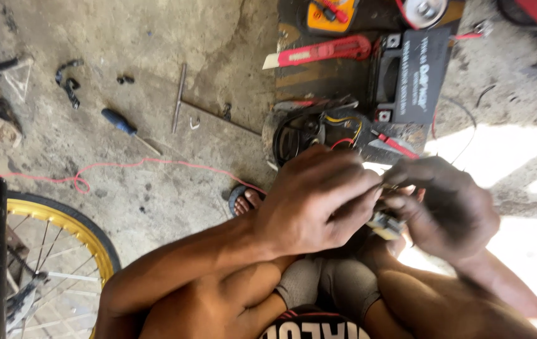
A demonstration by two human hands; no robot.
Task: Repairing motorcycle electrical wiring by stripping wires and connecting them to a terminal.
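Above my knees, I see both hands meet over a small grey-and-yellow connector block [386, 224]: the left hand [318, 198] pinches it from above with fingertips pressed together, and the right hand [447, 210] closes on it from the other side. Just beyond them on the concrete floor [155, 37] lie a black battery [409, 75], a red utility knife [322, 51] and a blue-handled screwdriver [127, 129]; a gold-rimmed wheel [61, 223] stands at the left.

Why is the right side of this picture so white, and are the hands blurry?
Head view: a sunlit patch of concrete floor is overexposed, washing out detail; the right hand is dark against it and slightly motion-blurred, as is the small grey-and-yellow part at its fingers; the left hand and the blue-handled screwdriver in shade look sharper.
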